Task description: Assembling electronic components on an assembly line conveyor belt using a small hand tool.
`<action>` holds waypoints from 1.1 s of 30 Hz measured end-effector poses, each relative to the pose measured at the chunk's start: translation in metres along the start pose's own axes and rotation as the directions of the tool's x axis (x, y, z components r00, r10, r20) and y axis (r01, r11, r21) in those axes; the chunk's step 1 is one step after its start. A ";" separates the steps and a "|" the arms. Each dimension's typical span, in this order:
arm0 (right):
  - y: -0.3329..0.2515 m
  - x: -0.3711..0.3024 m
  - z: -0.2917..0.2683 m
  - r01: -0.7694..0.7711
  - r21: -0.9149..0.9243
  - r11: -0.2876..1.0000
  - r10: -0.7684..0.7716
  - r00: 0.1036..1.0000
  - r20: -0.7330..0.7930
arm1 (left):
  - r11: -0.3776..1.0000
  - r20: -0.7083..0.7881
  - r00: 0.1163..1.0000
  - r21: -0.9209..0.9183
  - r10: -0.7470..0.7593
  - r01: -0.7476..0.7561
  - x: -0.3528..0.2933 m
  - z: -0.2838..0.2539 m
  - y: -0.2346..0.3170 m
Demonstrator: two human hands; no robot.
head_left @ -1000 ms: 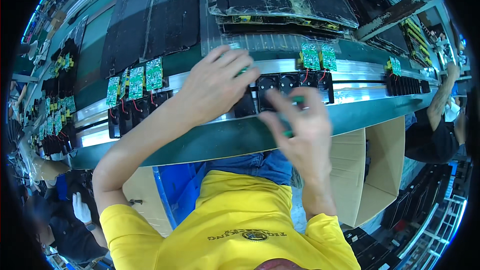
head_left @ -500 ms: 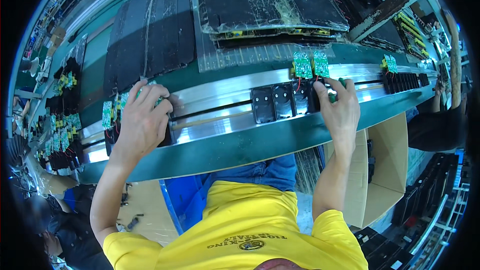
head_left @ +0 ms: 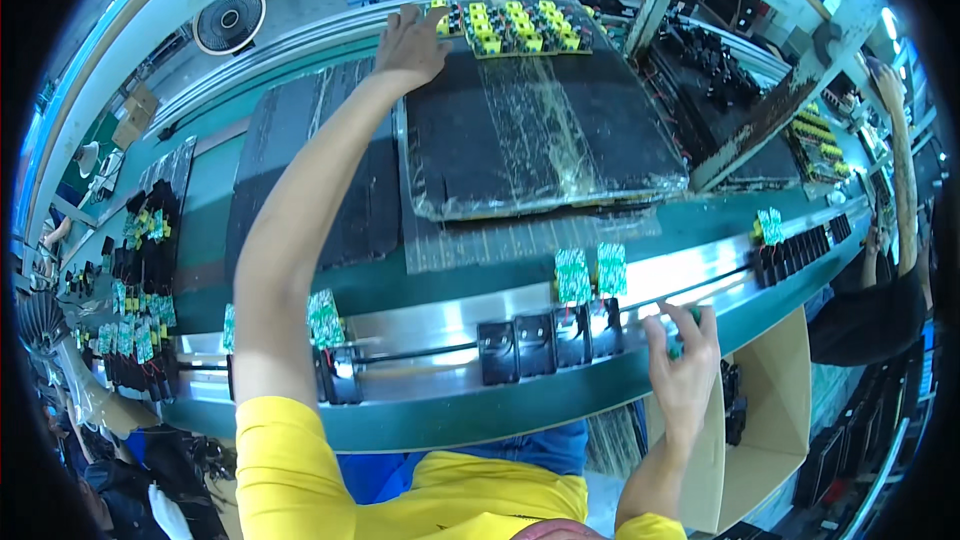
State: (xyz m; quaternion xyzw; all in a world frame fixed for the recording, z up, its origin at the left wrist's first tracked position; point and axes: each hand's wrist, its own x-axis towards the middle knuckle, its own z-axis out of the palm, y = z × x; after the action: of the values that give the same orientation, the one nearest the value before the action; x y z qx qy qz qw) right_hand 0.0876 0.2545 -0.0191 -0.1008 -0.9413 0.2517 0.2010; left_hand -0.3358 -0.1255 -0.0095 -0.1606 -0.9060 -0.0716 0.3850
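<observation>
My left hand (head_left: pixel 408 48) is stretched far forward over the stacked dark sheets. Its fingers are spread at the left end of a group of circuit boards with yellow parts (head_left: pixel 525 28). My right hand (head_left: pixel 684 365) is curled at the front of the metal rail, around a small green object (head_left: pixel 676 344) mostly hidden by its fingers. Left of that hand, several black plastic housings (head_left: pixel 535 345) stand side by side in the rail. Two green circuit boards (head_left: pixel 572 276) stick up from the right-hand ones. Another green board (head_left: pixel 324 318) stands beside my left forearm.
Black sheets (head_left: pixel 545 130) lie stacked behind the metal rail (head_left: pixel 430 318). A rusty metal post (head_left: pixel 755 125) slants up at the right. More housings (head_left: pixel 800 252) fill the rail's right end. An open carton (head_left: pixel 765 420) is below the bench edge, near another person's dark sleeve (head_left: pixel 868 325).
My left hand has left the housings at the left of the rail and reached far forward to the yellow-parted boards. The view has tilted up. My right hand has come off the housings slightly.
</observation>
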 end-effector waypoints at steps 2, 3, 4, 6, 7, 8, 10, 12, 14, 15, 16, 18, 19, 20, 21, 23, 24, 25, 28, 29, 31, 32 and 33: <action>0.010 -0.004 -0.003 -0.010 0.006 1.000 0.010 1.000 -0.002 | 0.997 0.000 0.999 0.058 -0.051 0.051 0.018 0.037 0.001; 0.012 -0.002 -0.003 -0.022 0.017 1.000 0.021 1.000 0.007 | 0.993 0.002 0.997 0.091 -0.078 0.078 0.028 0.047 -0.002; 0.011 0.000 -0.004 -0.025 0.017 1.000 0.025 1.000 0.008 | 0.993 0.004 0.997 0.089 -0.076 0.075 0.036 0.054 -0.008; 0.007 0.002 -0.006 -0.026 0.064 0.998 0.025 0.999 0.024 | 0.998 0.120 0.991 0.050 -0.053 0.047 0.046 0.055 -0.030; 0.004 0.002 -0.007 -0.025 0.091 0.996 0.022 0.999 0.035 | 0.999 0.177 0.983 0.034 -0.043 0.037 0.047 0.051 -0.041; 0.000 0.002 -0.006 -0.019 0.122 0.992 0.013 0.999 0.048 | 0.999 0.233 0.972 0.024 -0.035 0.031 0.044 0.046 -0.051; -0.003 0.001 -0.006 -0.003 0.137 0.991 -0.003 0.999 0.043 | 0.993 0.313 0.948 -0.079 -0.056 0.085 0.038 0.018 -0.019; -0.012 0.003 -0.007 0.064 0.194 0.979 -0.070 0.997 0.024 | 0.949 0.455 0.886 -0.232 -0.090 0.216 0.018 -0.048 0.024; -0.023 0.007 -0.003 0.167 0.260 0.951 -0.172 0.985 -0.003 | 0.888 0.445 0.896 -0.410 -0.006 0.209 -0.021 -0.087 0.044; -0.032 0.010 0.000 0.223 0.284 0.932 -0.225 0.974 -0.026 | 0.841 0.354 0.930 -0.528 0.093 0.117 -0.042 -0.100 0.054; -0.041 0.012 0.002 0.209 0.278 0.938 -0.210 0.977 -0.029 | 0.836 0.358 0.927 -0.538 0.108 0.111 -0.058 -0.119 0.076; -0.062 0.018 0.008 0.255 0.345 0.903 -0.247 0.967 -0.069 | 0.597 0.442 0.880 -0.759 0.177 0.261 -0.084 -0.180 0.127; -0.074 0.022 0.009 0.231 0.396 0.889 -0.228 0.972 -0.056 | 0.586 0.429 0.875 -0.776 0.223 0.231 -0.102 -0.197 0.140; -0.085 0.025 0.009 0.204 0.444 0.872 -0.207 0.977 -0.042 | 0.572 0.415 0.869 -0.795 0.271 0.201 -0.116 -0.211 0.150; -0.093 0.027 0.011 0.196 0.434 0.880 -0.200 0.979 -0.036 | 0.561 0.417 0.866 -0.802 0.275 0.207 -0.132 -0.221 0.157; -0.105 0.026 0.009 0.174 0.580 0.796 -0.239 0.970 0.036 | 0.518 0.306 0.900 -0.849 0.311 0.109 -0.154 -0.246 0.170; -0.105 0.023 0.008 0.175 0.576 0.798 -0.239 0.970 0.036 | 0.514 0.304 0.901 -0.851 0.311 0.110 -0.158 -0.252 0.172; -0.105 0.020 0.008 0.249 0.585 0.772 -0.313 0.950 0.010 | 0.519 0.319 0.892 -0.847 0.320 0.117 -0.162 -0.258 0.174; -0.100 0.010 0.011 0.453 0.603 0.657 -0.522 0.850 -0.070 | 0.540 0.369 0.863 -0.830 0.344 0.140 -0.172 -0.274 0.178; -0.099 0.007 0.012 0.451 0.603 0.658 -0.521 0.851 -0.068 | 0.539 0.371 0.862 -0.830 0.344 0.142 -0.173 -0.282 0.180; -0.096 0.002 0.012 0.580 0.519 0.628 -0.584 0.792 -0.179 | 0.559 0.465 0.791 -0.806 0.397 0.194 -0.170 -0.300 0.181; -0.093 0.000 0.012 0.637 0.464 0.615 -0.611 0.758 -0.230 | 0.565 0.505 0.749 -0.797 0.429 0.214 -0.167 -0.305 0.182; -0.091 -0.002 0.010 0.688 0.403 0.603 -0.637 0.720 -0.277 | 0.571 0.541 0.702 -0.788 0.462 0.231 -0.167 -0.306 0.183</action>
State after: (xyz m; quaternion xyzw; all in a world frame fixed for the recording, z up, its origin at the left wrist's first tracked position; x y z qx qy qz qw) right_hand 0.0774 0.1718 0.0192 0.2955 -0.8059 0.3779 0.3470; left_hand 0.0431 -0.0711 0.0833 -0.3971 -0.8275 -0.3832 -0.1033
